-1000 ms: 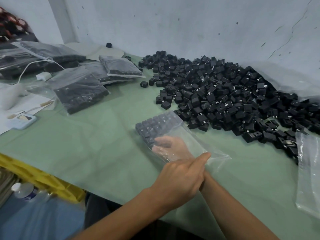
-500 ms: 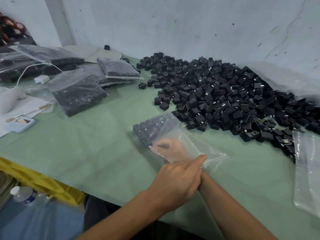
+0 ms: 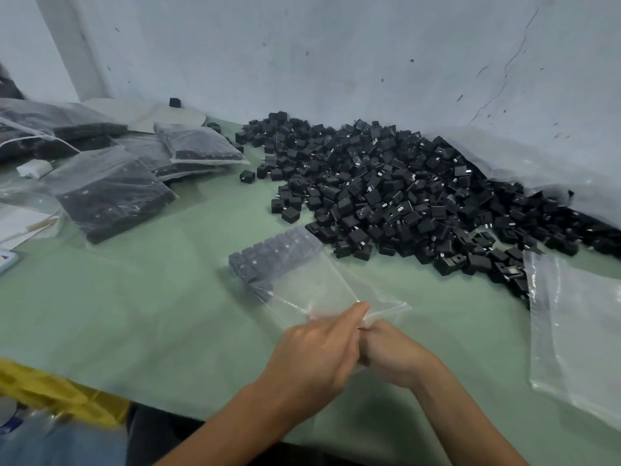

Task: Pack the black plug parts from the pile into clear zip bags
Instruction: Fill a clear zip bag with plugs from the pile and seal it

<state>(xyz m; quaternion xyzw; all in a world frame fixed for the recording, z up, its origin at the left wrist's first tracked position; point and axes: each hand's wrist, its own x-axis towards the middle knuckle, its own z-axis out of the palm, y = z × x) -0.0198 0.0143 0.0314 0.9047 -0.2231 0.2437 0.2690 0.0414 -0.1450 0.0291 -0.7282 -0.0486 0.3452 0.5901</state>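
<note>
Out of the clear zip bag (image 3: pixel 312 284) comes the right hand (image 3: pixel 393 356). Half a second ago it lay inside the film, and now it sits at the bag's open mouth, knuckle to knuckle with the left hand (image 3: pixel 316 354), which has stayed at that mouth. Left fingers (image 3: pixel 357 312) are pressed together on the mouth's edge, pinching the film between thumb and forefinger. Right fingers are curled in tight against the left hand. Whether they grip the film cannot be told, since the left hand hides their tips.

The bag lies flat on the green surface (image 3: pixel 151 314) and runs away from the fingers toward the upper left. A neat block of black plug parts (image 3: pixel 262 260) fills its far end, well beyond the fingers. Farther out and to the right of the fingers spreads the loose pile (image 3: pixel 403 196) of the same parts, its nearest pieces just beside the bag's far corner. Right of the fingers lie empty bags (image 3: pixel 578 331) stacked flat, their far end touching the pile's edge. Far to the left of the fingers are filled bags (image 3: pixel 111 196), overlapping one another.
</note>
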